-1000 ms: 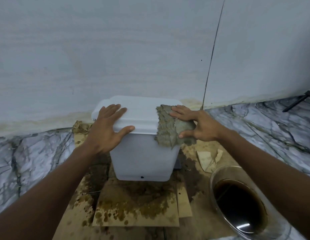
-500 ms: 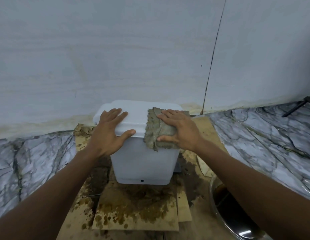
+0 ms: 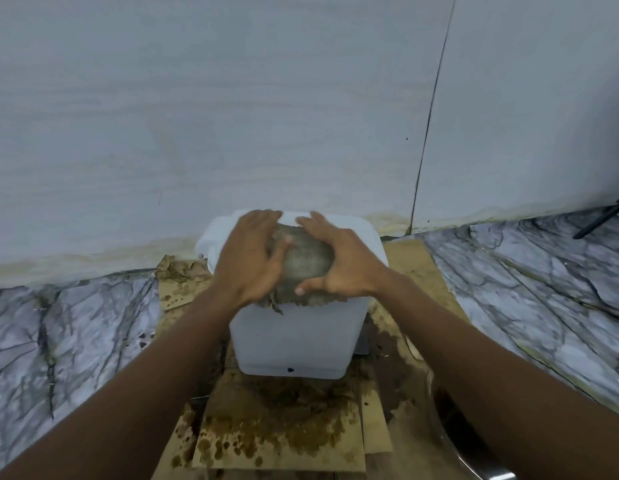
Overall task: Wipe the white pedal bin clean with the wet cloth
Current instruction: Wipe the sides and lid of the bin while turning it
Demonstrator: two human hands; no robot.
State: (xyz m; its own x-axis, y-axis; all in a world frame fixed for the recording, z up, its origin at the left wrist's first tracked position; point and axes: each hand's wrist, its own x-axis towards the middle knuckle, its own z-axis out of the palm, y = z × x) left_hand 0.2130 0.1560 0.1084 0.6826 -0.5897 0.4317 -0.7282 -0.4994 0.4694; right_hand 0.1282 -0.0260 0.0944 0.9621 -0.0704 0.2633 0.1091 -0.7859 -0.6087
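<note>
**Hands meet over the cloth on the bin lid**

Both hands are on top of the white pedal bin (image 3: 294, 337), with the wet cloth (image 3: 306, 263) bunched into a grey mound between them. The right hand (image 3: 339, 263) curves round that mound, fingers reaching over its far side and the thumb tucked under its near edge, so it has the cloth in its grasp. The left hand (image 3: 249, 261) lies against the cloth's left side with fairly straight fingers and its thumb resting on the fabric. It presses more than it grips.

The cloth sits in the middle of the lid (image 3: 365, 233), and a ragged fringe hangs over the lid's front edge. The bin stands toward the far edge of stained cardboard sheets (image 3: 276, 431) laid on the marble floor (image 3: 76, 323), close to the pale wall (image 3: 231, 98). At the near right corner of the cardboard, the rim of a metal bowl (image 3: 439, 424) of dark water just shows.

It looks to me as if the lid-wiping step is under way, with the cloth being gathered or refolded. The front panel below shows no marks from here, while the sides and back are hidden. The next move probably calls for spreading the cloth flat again and drawing it across the rest of the lid. The left hand would need to shift to the bin's edge, since a light plastic bin could slide on damp cardboard.
</note>
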